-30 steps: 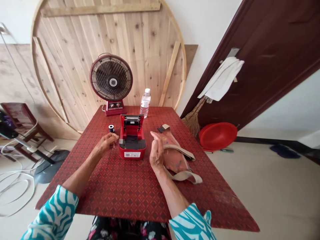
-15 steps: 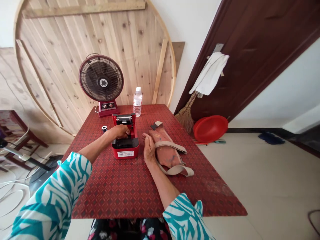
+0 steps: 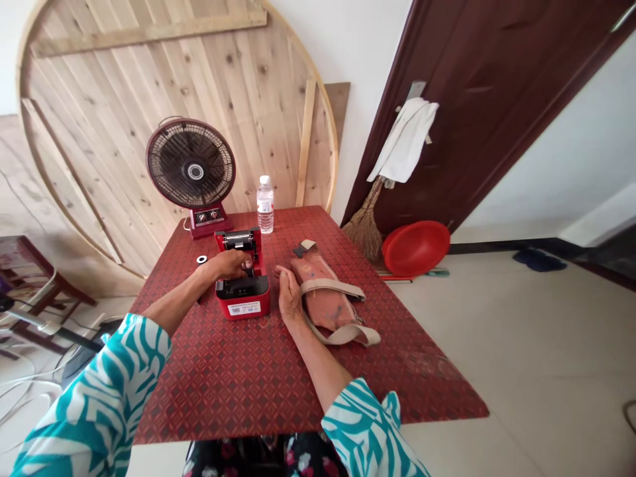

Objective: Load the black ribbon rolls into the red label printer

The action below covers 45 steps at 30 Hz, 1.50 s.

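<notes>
A small red-and-black label printer (image 3: pixel 244 306) stands on the table with its lid raised at the back. My left hand (image 3: pixel 231 264) reaches into its open body from the left, fingers bent downward; the fingertips and whatever they pinch are hidden. To the printer's right, my right hand (image 3: pixel 289 295) rests on its edge with the fingers loosely stretched and nothing in it. Just beside that hand lies a worn reddish-brown cloth bag (image 3: pixel 325 301) with a beige strap (image 3: pixel 342 336). A dark roll with a white ring-shaped end (image 3: pixel 201 260) stands left of the printer, partly behind my left forearm.
A dark red fan (image 3: pixel 191 169) and a clear water bottle (image 3: pixel 265 207) stand at the back of the red patterned table (image 3: pixel 238 391). Behind leans a large round wooden panel (image 3: pixel 263 119). A broom (image 3: pixel 366 228) and red basin (image 3: pixel 417 248) are by the door.
The view has shifted slightly, so the tabletop things appear a little further left. My left hand stays inside the printer with its fingers slightly repositioned. My right hand keeps its place by the bag.
</notes>
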Available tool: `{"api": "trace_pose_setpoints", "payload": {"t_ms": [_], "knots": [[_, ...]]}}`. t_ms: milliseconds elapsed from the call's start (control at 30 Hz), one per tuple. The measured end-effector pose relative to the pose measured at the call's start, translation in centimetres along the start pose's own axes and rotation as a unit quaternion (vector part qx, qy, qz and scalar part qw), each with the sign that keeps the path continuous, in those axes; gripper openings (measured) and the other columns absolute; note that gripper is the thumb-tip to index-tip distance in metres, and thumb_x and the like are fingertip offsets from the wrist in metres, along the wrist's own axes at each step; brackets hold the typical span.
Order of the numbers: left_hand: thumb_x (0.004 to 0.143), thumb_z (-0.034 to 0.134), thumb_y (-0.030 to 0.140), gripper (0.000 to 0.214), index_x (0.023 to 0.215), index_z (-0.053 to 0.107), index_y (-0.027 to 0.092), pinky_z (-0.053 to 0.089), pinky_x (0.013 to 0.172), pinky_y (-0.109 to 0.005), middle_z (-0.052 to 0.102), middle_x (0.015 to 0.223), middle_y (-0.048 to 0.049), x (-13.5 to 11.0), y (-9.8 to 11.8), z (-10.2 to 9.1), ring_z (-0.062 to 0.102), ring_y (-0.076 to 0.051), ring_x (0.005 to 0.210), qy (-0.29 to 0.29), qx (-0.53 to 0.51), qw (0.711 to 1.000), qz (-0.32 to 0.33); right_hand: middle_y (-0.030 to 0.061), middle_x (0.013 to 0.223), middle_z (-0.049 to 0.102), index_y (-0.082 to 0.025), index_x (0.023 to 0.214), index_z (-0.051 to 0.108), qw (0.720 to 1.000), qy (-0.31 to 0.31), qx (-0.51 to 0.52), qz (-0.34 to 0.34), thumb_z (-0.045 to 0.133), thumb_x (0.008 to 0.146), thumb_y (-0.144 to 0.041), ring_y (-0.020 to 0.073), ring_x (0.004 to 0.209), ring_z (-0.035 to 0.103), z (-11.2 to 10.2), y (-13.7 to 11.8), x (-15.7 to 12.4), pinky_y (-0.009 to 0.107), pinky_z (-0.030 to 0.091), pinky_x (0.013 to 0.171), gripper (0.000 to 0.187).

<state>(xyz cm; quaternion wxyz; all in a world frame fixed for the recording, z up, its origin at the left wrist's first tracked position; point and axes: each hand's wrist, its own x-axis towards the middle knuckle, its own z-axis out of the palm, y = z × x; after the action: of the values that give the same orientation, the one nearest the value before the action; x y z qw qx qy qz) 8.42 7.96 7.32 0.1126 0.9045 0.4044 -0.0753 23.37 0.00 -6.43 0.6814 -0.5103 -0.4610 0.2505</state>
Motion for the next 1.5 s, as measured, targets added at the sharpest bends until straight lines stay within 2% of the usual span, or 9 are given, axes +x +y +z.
{"api": "trace_pose_setpoints", "payload": {"t_ms": [200,433,500,667,767,967,1233,1400,1500], "knots": [[0.074,0.062,0.026,0.035,0.108,0.065,0.023,0.048,0.077,-0.027,0.070,0.099,-0.0023,-5.4,-1.7,-2.2,0.065,-0.019,0.088,0.178,-0.172,0.967,0.059,0.0094,0.112,0.066,-0.019,0.107,0.062,1.000,0.011,-0.002,0.003,0.036,0.090,-0.045,0.0212,0.108,0.058,-0.3,-0.2,-0.1,0.040,0.043,0.100,0.040],[0.056,0.077,0.032,0.043,0.091,0.057,0.016,0.051,0.076,-0.033,0.069,0.083,-0.0034,-11.5,-10.5,0.0,0.066,-0.018,0.077,0.383,-0.490,0.781,-0.066,0.0106,0.115,0.065,-0.019,0.110,0.062,1.000,0.001,-0.017,0.019,0.036,0.090,-0.054,0.0239,0.111,0.057,-0.5,-0.4,-0.4,0.043,0.041,0.101,0.048],[0.054,0.077,0.033,0.043,0.087,0.055,0.016,0.051,0.075,-0.034,0.069,0.079,-0.0030,-11.7,-12.3,2.2,0.066,-0.019,0.075,0.378,-0.508,0.767,-0.106,0.0107,0.118,0.064,-0.019,0.111,0.062,0.999,-0.001,-0.030,0.017,0.036,0.090,-0.055,0.0245,0.113,0.056,-0.5,-0.4,-0.4,0.044,0.040,0.102,0.049],[0.051,0.075,0.038,0.045,0.085,0.053,0.017,0.051,0.076,-0.033,0.068,0.080,-0.0017,-10.0,-13.9,7.8,0.066,-0.019,0.079,0.319,-0.511,0.786,-0.139,0.0110,0.121,0.063,-0.019,0.114,0.061,0.999,-0.001,-0.038,0.024,0.036,0.091,-0.056,0.0249,0.116,0.055,-0.6,-0.2,-0.4,0.045,0.038,0.104,0.050],[0.055,0.074,0.039,0.047,0.091,0.053,0.017,0.051,0.081,-0.035,0.069,0.088,-0.0045,-9.4,-13.6,8.9,0.066,-0.021,0.086,0.312,-0.518,0.786,-0.128,0.0112,0.122,0.062,-0.019,0.114,0.060,0.999,-0.003,-0.033,0.033,0.035,0.091,-0.056,0.0249,0.117,0.055,-0.7,0.0,-0.4,0.045,0.038,0.104,0.050],[0.070,0.062,0.046,0.057,0.118,0.055,0.017,0.047,0.093,-0.037,0.068,0.113,-0.0102,-9.5,-13.0,6.3,0.062,-0.026,0.107,0.278,-0.444,0.841,-0.138,0.0105,0.121,0.063,-0.019,0.113,0.061,0.998,-0.008,-0.041,0.037,0.036,0.090,-0.058,0.0259,0.117,0.055,-0.6,0.2,-0.3,0.047,0.038,0.104,0.052],[0.063,0.063,0.028,0.031,0.093,0.067,0.020,0.048,0.080,-0.028,0.073,0.093,-0.0039,-4.8,-12.7,3.7,0.064,-0.024,0.096,0.202,-0.232,0.933,-0.184,0.0101,0.118,0.064,-0.020,0.112,0.061,0.999,-0.012,-0.017,0.031,0.037,0.091,-0.057,0.0250,0.113,0.057,-0.5,0.3,-0.2,0.046,0.040,0.103,0.049],[0.065,0.061,0.027,0.023,0.086,0.064,0.019,0.048,0.075,-0.028,0.072,0.085,-0.0044,-4.1,-12.2,3.4,0.065,-0.023,0.087,0.217,-0.240,0.930,-0.174,0.0095,0.114,0.065,-0.020,0.109,0.062,1.000,-0.005,0.004,0.026,0.037,0.090,-0.057,0.0241,0.110,0.059,-0.2,0.4,0.0,0.045,0.044,0.101,0.048],[0.067,0.064,0.037,0.038,0.100,0.063,0.018,0.050,0.070,-0.028,0.071,0.088,-0.0046,-5.4,-12.2,3.0,0.066,-0.021,0.081,0.240,-0.379,0.886,-0.117,0.0085,0.112,0.067,-0.022,0.106,0.063,1.000,-0.005,0.014,0.020,0.039,0.090,-0.056,0.0235,0.107,0.060,0.0,0.2,0.1,0.043,0.046,0.098,0.045]]}}
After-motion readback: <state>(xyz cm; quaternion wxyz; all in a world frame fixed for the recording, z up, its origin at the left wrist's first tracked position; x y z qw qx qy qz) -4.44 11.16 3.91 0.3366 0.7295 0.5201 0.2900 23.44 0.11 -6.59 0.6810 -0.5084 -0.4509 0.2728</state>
